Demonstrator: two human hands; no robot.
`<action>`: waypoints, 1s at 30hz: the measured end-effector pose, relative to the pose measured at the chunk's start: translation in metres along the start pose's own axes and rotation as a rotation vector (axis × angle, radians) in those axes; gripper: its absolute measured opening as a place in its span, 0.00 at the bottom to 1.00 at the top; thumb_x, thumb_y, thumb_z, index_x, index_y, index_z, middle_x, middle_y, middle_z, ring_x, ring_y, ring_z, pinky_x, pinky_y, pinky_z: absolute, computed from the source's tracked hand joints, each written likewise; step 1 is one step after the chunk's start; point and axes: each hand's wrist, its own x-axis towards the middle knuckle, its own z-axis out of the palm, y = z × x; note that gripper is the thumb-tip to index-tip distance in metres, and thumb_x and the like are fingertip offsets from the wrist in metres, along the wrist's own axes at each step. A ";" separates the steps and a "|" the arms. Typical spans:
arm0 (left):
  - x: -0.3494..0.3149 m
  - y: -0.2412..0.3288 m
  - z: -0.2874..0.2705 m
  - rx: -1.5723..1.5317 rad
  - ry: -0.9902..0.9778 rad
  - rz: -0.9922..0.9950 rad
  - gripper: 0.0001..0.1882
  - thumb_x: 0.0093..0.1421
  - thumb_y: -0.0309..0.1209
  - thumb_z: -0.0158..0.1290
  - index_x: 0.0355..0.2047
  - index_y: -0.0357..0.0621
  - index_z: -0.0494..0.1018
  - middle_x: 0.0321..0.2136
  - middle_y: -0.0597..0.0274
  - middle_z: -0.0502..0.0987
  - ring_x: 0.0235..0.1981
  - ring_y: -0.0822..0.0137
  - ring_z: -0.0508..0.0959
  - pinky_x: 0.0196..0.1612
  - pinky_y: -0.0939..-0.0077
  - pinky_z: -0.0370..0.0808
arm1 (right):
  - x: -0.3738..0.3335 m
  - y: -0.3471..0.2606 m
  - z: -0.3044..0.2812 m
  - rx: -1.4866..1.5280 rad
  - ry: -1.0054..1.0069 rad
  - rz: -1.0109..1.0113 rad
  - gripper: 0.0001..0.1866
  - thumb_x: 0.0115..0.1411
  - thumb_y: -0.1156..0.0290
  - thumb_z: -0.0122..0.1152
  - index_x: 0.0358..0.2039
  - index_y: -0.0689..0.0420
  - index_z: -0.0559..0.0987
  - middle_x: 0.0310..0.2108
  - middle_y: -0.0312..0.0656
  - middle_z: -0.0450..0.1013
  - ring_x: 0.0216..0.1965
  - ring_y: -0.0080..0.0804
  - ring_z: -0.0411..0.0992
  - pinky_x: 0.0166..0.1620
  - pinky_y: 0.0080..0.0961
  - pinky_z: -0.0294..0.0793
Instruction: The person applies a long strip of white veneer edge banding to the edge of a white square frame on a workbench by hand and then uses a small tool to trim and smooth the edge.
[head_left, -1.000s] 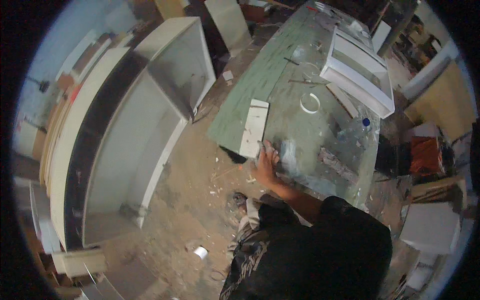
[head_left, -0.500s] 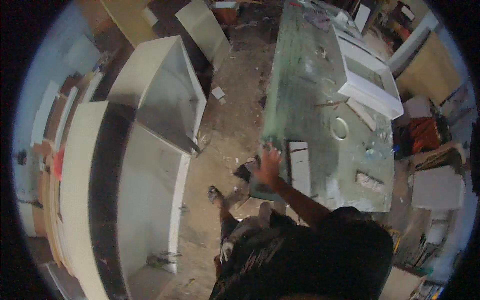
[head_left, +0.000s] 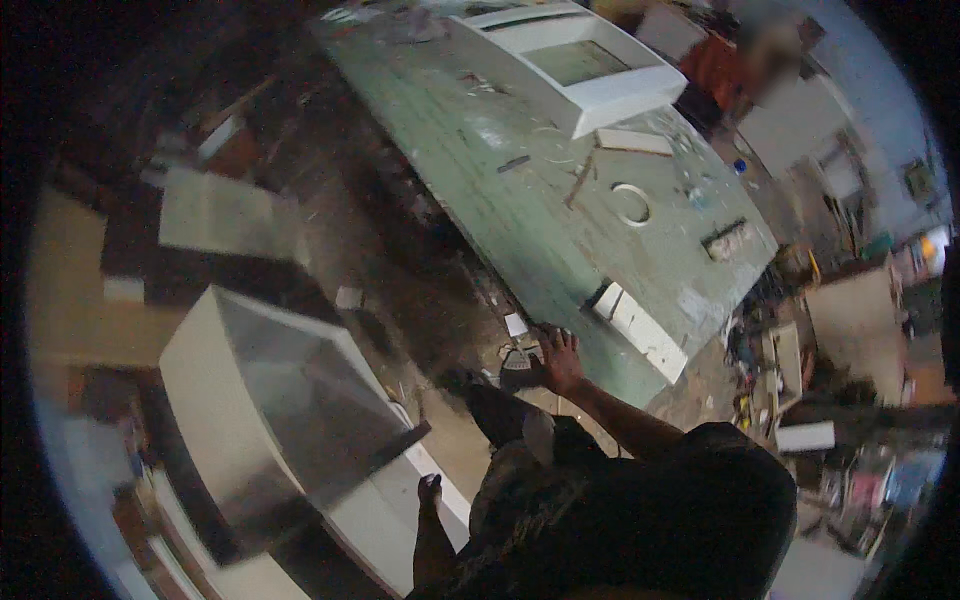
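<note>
My right hand (head_left: 558, 360) is open, its fingers spread at the near edge of a long green-topped table (head_left: 470, 205). Whether the fingertips touch the edge I cannot tell. Nothing shows in that hand. A white block-like strip (head_left: 645, 332) lies on the table just right of it. My left hand (head_left: 429, 487) hangs low beside the white edge of a cabinet carcass (head_left: 320, 400); it is dark and small, so its fingers cannot be made out.
On the table lie a white open frame (head_left: 620, 88), a white ring (head_left: 631, 204), a short white board (head_left: 634, 142) and a pale rough block (head_left: 730, 240). A loose panel (head_left: 222, 213) sits beyond the cabinet. Clutter fills the right side.
The view has swung to the right, so the table now runs diagonally and the cabinet sits lower left. My left hand has come into sight. My right hand stays by the table's edge, open.
</note>
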 end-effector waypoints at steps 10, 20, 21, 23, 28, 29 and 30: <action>0.246 0.271 -0.132 -0.611 -0.594 0.066 0.16 0.63 0.29 0.52 0.51 0.40 0.70 0.47 0.54 0.75 0.42 0.58 0.78 0.46 0.64 0.76 | 0.244 -0.111 0.006 0.039 0.475 0.081 0.26 0.53 0.67 0.61 0.54 0.54 0.70 0.50 0.56 0.65 0.51 0.60 0.62 0.56 0.55 0.59; 0.393 0.304 -0.332 -0.395 0.108 0.114 0.15 0.63 0.37 0.51 0.43 0.40 0.75 0.36 0.51 0.79 0.35 0.60 0.79 0.41 0.63 0.76 | 0.595 -0.308 0.018 0.374 0.176 -0.347 0.25 0.50 0.71 0.61 0.51 0.55 0.72 0.48 0.51 0.69 0.50 0.55 0.65 0.51 0.51 0.65; 0.408 0.300 -0.358 -0.178 0.055 0.193 0.17 0.62 0.40 0.51 0.39 0.39 0.78 0.32 0.48 0.79 0.29 0.62 0.80 0.36 0.62 0.76 | 0.625 -0.316 0.030 0.291 0.188 -0.453 0.25 0.50 0.71 0.61 0.51 0.56 0.72 0.48 0.52 0.69 0.50 0.55 0.66 0.51 0.50 0.65; 0.428 0.300 -0.376 -0.045 0.031 0.048 0.17 0.62 0.41 0.51 0.40 0.39 0.78 0.33 0.48 0.79 0.31 0.61 0.79 0.37 0.62 0.75 | 0.670 -0.325 0.059 0.112 0.197 -0.647 0.25 0.50 0.70 0.61 0.51 0.57 0.72 0.48 0.53 0.70 0.50 0.55 0.66 0.52 0.48 0.66; 0.500 0.346 -0.441 0.029 -0.044 -0.083 0.19 0.63 0.42 0.50 0.44 0.39 0.76 0.36 0.47 0.79 0.37 0.60 0.79 0.42 0.62 0.74 | 0.739 -0.326 0.110 0.119 -0.139 -0.561 0.29 0.51 0.67 0.62 0.54 0.61 0.71 0.50 0.54 0.70 0.52 0.55 0.68 0.55 0.44 0.67; 0.520 0.353 -0.461 0.028 -0.026 -0.088 0.19 0.63 0.42 0.50 0.44 0.38 0.76 0.37 0.47 0.79 0.38 0.60 0.78 0.42 0.62 0.74 | 0.757 -0.333 0.116 0.141 -0.157 -0.565 0.29 0.51 0.67 0.62 0.54 0.61 0.71 0.50 0.54 0.70 0.52 0.55 0.68 0.55 0.44 0.67; 0.555 0.378 -0.476 0.042 -0.026 -0.062 0.20 0.64 0.42 0.50 0.45 0.38 0.75 0.37 0.47 0.79 0.39 0.59 0.78 0.43 0.62 0.74 | 0.772 -0.327 0.116 0.147 -0.160 -0.535 0.28 0.51 0.67 0.62 0.54 0.61 0.71 0.51 0.53 0.70 0.53 0.54 0.68 0.55 0.43 0.68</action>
